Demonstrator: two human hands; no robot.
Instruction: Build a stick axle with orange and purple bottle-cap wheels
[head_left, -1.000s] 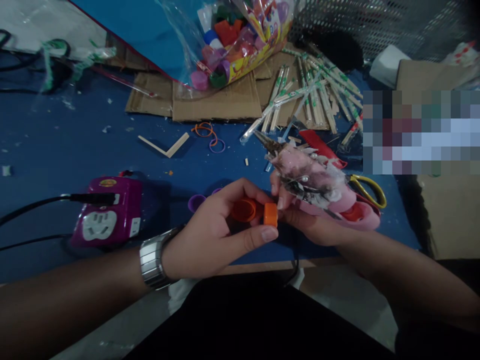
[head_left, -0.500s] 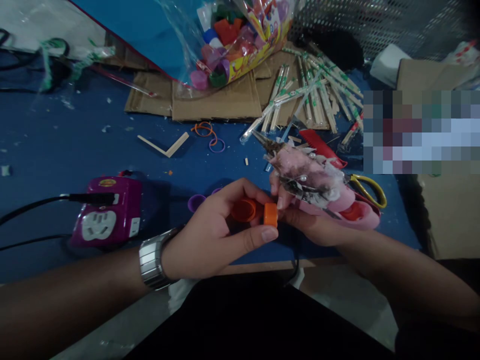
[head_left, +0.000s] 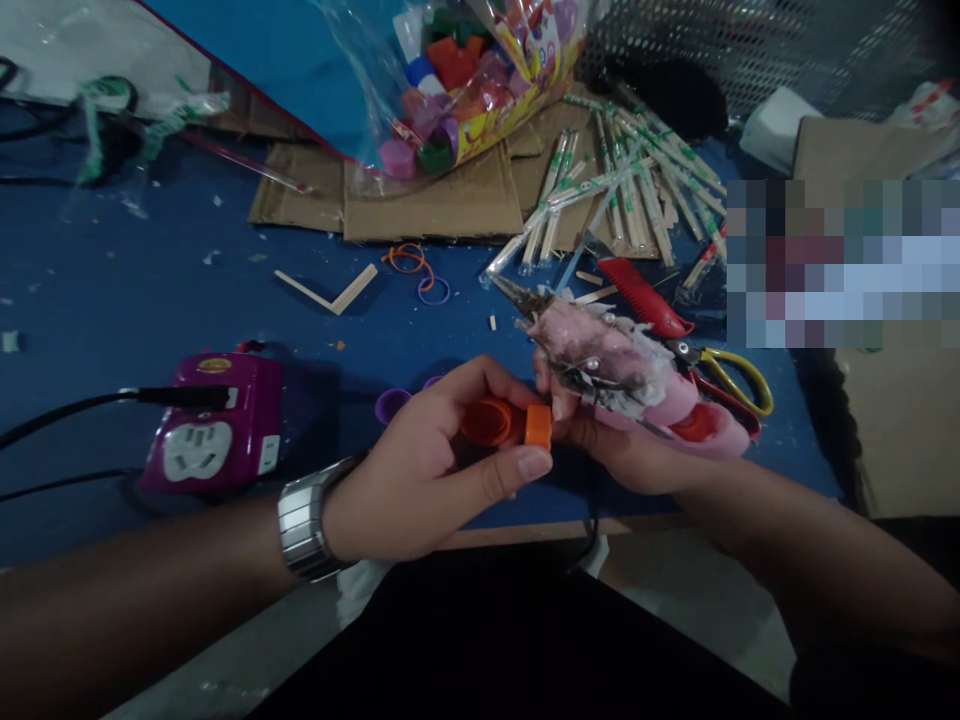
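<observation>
My left hand is closed, its thumb and fingers pinching a small orange plastic piece. A round, hollow orange cap sits inside the same grip; whether the two are joined cannot be made out. My right hand is closed about a pink hot glue gun caked with dark, stringy residue, its metal nozzle pointing up and left. The right fingertips touch the orange piece, while the gun hides part of those fingers. Beside my left knuckles lies a purple plastic ring or cap.
A purple power socket box with cables stands left. Yellow-handled scissors and a red-handled cutter lie at right. Behind are a bag of coloured plastic pieces, wrapped chopsticks, cardboard and a bent wooden stick.
The glue gun has shifted slightly left and down with my right hand, uncovering more of the scissors. The orange piece has moved a little left.
</observation>
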